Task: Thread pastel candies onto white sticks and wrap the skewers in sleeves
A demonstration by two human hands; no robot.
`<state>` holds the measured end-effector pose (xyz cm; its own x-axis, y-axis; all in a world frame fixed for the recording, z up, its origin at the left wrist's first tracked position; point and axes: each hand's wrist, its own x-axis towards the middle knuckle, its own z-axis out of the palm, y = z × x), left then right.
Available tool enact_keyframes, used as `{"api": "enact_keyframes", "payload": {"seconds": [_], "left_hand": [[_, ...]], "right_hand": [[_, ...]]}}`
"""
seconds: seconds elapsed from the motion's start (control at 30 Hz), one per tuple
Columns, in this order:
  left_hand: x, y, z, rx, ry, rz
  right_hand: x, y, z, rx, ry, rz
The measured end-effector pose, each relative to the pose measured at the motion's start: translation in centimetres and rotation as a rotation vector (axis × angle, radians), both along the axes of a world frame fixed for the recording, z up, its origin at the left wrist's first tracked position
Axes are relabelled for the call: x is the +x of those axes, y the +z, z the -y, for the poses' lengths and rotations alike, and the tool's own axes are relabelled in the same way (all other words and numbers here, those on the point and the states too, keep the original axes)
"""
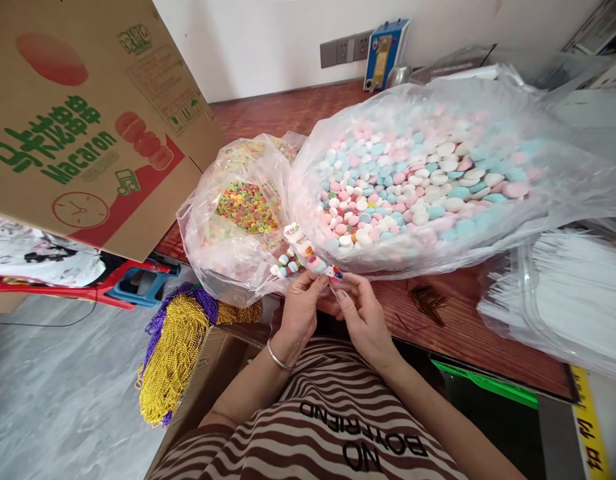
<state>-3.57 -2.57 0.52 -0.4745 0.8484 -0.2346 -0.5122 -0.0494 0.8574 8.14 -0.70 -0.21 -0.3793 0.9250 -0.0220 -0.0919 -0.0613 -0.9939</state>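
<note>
Both hands meet at the table's front edge. My left hand [301, 308] pinches the lower end of a small printed packet [305, 250] with colourful candy pictures. My right hand [363, 317] has its thumb and fingers closed on the same packet's lower right end, by a blue and red printed part. Left of the packet lies a little cluster of pastel candies [287, 263]. Behind it an open plastic bag [251, 207] holds small orange, green and yellow rings. A larger clear bag [418, 193] of pink, white and blue discs lies to the right.
A tall cardboard box [88, 120] stands at the left. Gold and purple bead strings [175, 353] hang over an open carton [208, 373]. White sticks in plastic [583, 293] and brown twist ties [428, 303] lie on the right. A blue device [385, 55] stands by the wall.
</note>
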Motion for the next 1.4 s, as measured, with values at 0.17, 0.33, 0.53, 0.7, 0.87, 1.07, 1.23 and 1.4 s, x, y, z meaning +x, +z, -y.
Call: {"api": "enact_keyframes", "payload": {"seconds": [0.17,0.33,0.53,0.7,0.87,1.07,1.23,1.4], "left_hand": [[0.4,-0.4,0.2,0.036,-0.057,-0.127],[0.7,-0.2,0.2,0.018,-0.092,0.069],[-1.2,-0.5,0.0,0.026,-0.306,0.160],[-1.9,-0.8,0.1,0.190,-0.419,0.030],[-1.4,-0.9,-0.2,0.129,-0.308,-0.007],[-0.5,-0.7,-0.5,0.120,-0.199,0.011],[-0.9,-0.7,0.3,0.040,-0.398,0.119],[-2.3,-0.3,0.3,0.095,-0.529,0.071]], "right_hand": [[-0.2,-0.4,-0.6,0.234,-0.191,0.052],[-0.2,-0.6,-0.6,0.516,-0.286,0.090],[0.5,0.8,-0.6,0.135,0.045,-0.104],[0.6,1.0,-1.4,-0.334,0.296,-0.270],[0.7,1.4,-0.9,-0.003,0.160,0.011],[-0.3,0.3,0.0,0.323,-0.011,0.106],[-1.5,-0.4,0.2,-0.263,0.195,-0.399],[-1.2,0.3,0.2,-0.591,0.360,-0.623]]}}
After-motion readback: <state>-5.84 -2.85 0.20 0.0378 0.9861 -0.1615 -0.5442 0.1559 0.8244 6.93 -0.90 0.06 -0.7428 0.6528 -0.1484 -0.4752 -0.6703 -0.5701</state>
